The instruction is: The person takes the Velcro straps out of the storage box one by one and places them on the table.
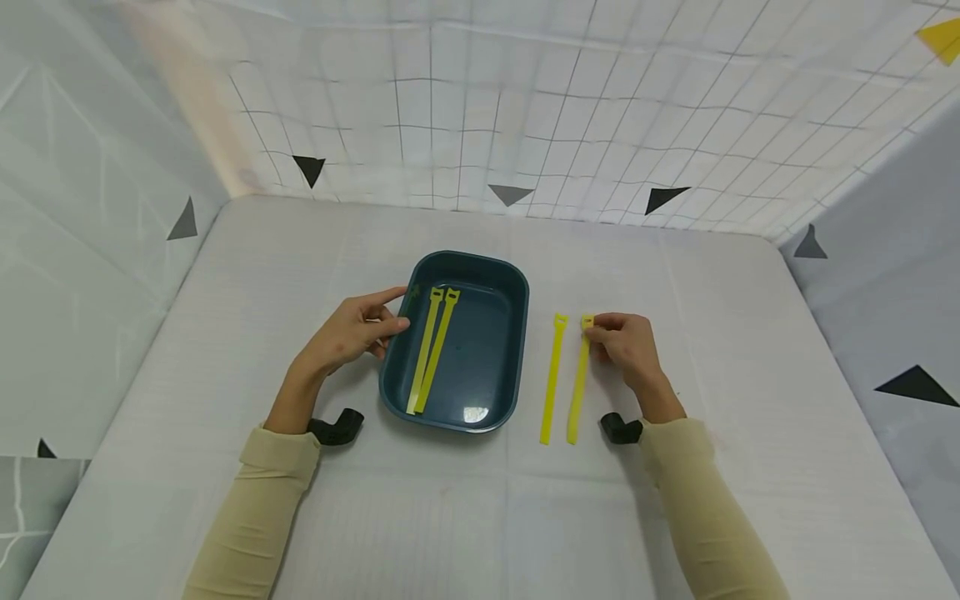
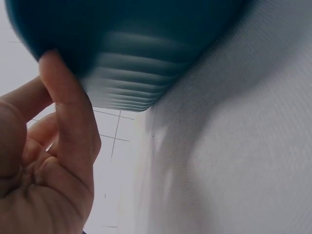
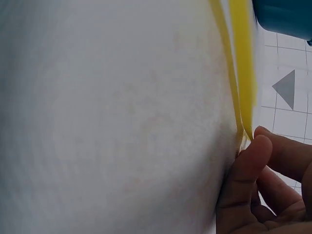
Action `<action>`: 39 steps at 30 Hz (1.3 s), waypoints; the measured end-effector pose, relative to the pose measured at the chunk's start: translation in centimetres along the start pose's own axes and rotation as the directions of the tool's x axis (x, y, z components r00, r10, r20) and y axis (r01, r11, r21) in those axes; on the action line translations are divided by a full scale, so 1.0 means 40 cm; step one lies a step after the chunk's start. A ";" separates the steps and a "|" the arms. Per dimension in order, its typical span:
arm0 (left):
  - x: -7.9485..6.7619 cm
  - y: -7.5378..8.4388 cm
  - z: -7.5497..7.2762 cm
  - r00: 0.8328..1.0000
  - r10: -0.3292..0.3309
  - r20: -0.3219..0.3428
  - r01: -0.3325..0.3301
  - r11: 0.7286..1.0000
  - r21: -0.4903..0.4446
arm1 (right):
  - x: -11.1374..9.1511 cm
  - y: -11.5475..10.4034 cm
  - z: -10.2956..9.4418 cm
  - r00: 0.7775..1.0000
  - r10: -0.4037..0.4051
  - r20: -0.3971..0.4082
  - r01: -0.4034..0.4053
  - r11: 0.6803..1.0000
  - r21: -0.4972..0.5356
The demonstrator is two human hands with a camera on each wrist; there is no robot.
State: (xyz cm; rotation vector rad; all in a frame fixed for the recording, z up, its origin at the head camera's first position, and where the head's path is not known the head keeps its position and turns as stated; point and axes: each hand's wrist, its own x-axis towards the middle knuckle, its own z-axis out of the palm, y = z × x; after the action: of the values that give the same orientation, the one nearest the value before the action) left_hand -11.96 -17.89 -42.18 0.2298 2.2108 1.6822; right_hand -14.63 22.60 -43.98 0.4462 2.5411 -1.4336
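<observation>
A dark teal plastic tray (image 1: 480, 358) stands on the white-covered table, with two yellow cable straps (image 1: 438, 350) side by side in its left half. My left hand (image 1: 351, 333) holds the tray's left rim, thumb at the edge and a fingertip farther up. In the left wrist view, a finger (image 2: 66, 92) presses the tray's outer wall (image 2: 141, 63). To the right of the tray lie two more yellow straps, roughly parallel. My right hand (image 1: 626, 346) pinches the slotted head end of the right strap (image 1: 578, 392) between thumb and finger. The other strap (image 1: 553, 379) lies just left of it.
Black wrist-camera mounts (image 1: 337, 427) sit at both wrists, close over the table. White sheeting (image 1: 480, 125) with grid lines and dark triangles rises behind the table's far edge. Grey sheeting (image 1: 885, 292) flanks the right side.
</observation>
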 end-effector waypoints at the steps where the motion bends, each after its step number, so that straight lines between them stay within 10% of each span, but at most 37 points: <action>1: 0.000 0.000 0.000 1.000 -0.001 0.000 0.001 1.000 0.001 | -0.001 0.000 0.000 1.000 0.002 -0.001 -0.002 1.000 0.002; 39: 0.001 -0.002 0.002 1.000 0.007 -0.006 -0.007 1.000 0.001 | -0.018 -0.002 0.003 0.998 0.048 -0.030 -0.043 0.989 0.138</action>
State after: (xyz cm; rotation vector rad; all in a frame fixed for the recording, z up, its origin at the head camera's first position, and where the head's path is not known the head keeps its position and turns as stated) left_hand -11.97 -17.82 -42.28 0.2333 2.2174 1.6875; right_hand -14.00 22.34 -43.76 0.5507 2.4498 -1.6041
